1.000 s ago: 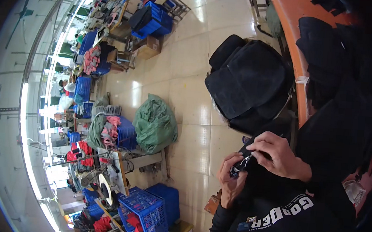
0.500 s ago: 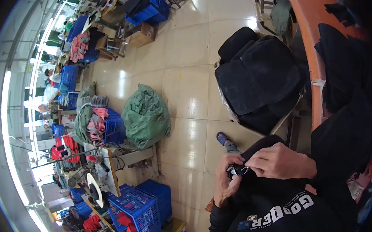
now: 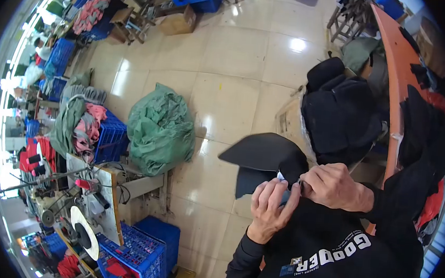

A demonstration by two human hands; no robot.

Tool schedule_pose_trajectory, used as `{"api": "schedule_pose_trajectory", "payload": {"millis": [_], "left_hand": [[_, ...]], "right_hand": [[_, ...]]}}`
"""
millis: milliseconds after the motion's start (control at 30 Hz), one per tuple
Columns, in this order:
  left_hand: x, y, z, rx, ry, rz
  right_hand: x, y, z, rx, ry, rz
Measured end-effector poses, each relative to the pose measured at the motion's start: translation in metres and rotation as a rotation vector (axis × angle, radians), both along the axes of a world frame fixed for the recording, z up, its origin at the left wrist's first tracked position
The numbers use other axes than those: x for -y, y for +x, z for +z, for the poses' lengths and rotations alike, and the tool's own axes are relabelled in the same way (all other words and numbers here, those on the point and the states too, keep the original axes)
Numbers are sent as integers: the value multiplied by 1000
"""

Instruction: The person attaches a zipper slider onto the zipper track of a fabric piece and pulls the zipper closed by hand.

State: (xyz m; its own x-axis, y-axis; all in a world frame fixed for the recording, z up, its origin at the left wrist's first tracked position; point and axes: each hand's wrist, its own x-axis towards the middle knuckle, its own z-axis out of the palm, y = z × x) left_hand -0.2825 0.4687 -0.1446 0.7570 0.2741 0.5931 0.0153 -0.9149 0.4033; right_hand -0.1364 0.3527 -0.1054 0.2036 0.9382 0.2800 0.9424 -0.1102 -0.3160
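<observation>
A black cap (image 3: 270,151) is held in front of my chest, its curved brim pointing left. A dark flap (image 3: 248,182) hangs under the brim; I cannot tell whether it belongs to the same cap. My left hand (image 3: 272,204) has its fingers curled over the cap's near edge, beside a small white label (image 3: 281,176). At the cap's right edge, my right hand (image 3: 335,187) is closed in a pinch, its fingertips close to the left thumb. A small shiny piece shows between the fingertips, partly hidden.
Dark fabric pieces (image 3: 342,116) fill a carton ahead on the right, beside an orange table edge (image 3: 392,73). A green sack (image 3: 161,129) stands on the tiled floor. To the left are a sewing table (image 3: 110,193) and blue crates (image 3: 145,252).
The cap has come up and its brim now shows to the left of my hands. Both hands have shifted slightly upward. The view has turned, moving the carton right and the sack left.
</observation>
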Motion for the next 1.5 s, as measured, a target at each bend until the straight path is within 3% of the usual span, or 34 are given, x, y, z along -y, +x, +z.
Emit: {"api": "schedule_pose_trajectory", "payload": {"millis": [200, 467, 567, 800, 900, 1500], "left_hand": [[-54, -2, 6, 58, 122, 27], [-98, 54, 36, -208, 137, 211], [-120, 81, 44, -335, -110, 113], [-165, 144, 76, -372, -95, -103], [-188, 168, 79, -385, -132, -180], [-411, 265, 16, -248, -652, -423]], "right_hand": [[-59, 3, 3, 78, 93, 49], [-110, 55, -2, 176, 221, 147], [-125, 88, 1, 151, 260, 217], [-149, 152, 12, -39, 229, 214], [-166, 172, 7, 19, 496, 218], [-373, 233, 3, 8, 199, -55]]}}
